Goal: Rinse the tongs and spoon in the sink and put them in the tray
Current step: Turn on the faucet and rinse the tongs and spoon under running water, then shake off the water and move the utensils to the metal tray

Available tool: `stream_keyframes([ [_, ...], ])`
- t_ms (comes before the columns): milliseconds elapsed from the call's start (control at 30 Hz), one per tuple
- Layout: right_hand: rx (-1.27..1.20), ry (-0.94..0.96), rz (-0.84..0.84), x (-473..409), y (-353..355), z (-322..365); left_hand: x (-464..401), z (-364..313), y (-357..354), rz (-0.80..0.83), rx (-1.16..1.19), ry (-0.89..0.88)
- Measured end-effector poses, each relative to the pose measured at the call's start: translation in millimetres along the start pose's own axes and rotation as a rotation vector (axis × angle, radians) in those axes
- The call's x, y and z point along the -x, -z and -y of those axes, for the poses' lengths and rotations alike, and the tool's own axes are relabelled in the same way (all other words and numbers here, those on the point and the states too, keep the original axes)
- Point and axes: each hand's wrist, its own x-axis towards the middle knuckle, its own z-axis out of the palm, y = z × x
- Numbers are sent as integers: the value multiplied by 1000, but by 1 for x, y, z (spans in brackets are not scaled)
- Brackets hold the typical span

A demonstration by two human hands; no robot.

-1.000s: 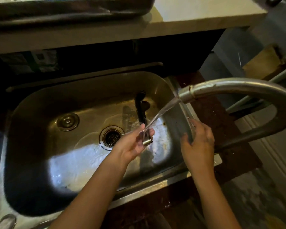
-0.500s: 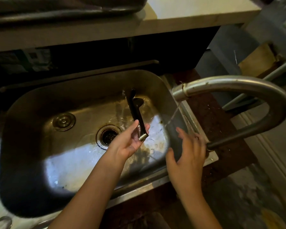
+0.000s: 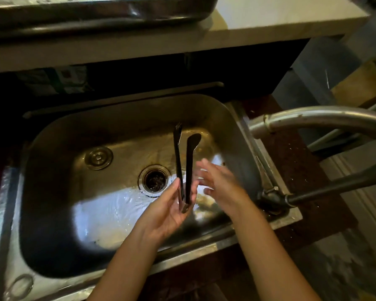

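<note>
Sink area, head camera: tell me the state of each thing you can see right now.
tongs: arms apart, upright over the sink
left hand: gripping the tongs' hinge end
right hand: open, empty, blurred
faucet: no water visible
sink: wet, drain open
tray: on counter, contents hidden

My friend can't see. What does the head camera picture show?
The left hand holds black tongs by their hinge end, arms apart, over a wet steel sink. The open right hand hovers just beside them, and no water leaves the faucet.
</note>
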Motion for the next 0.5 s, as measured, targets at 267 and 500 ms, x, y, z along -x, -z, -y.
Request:
stream_keyframes([
  [267,-118,-55,228,-18,-26,1,36,-23,28,73,-294,-10],
  [500,-12,-25,248,-18,-44,13,44,-62,37,-60,-584,-131],
])
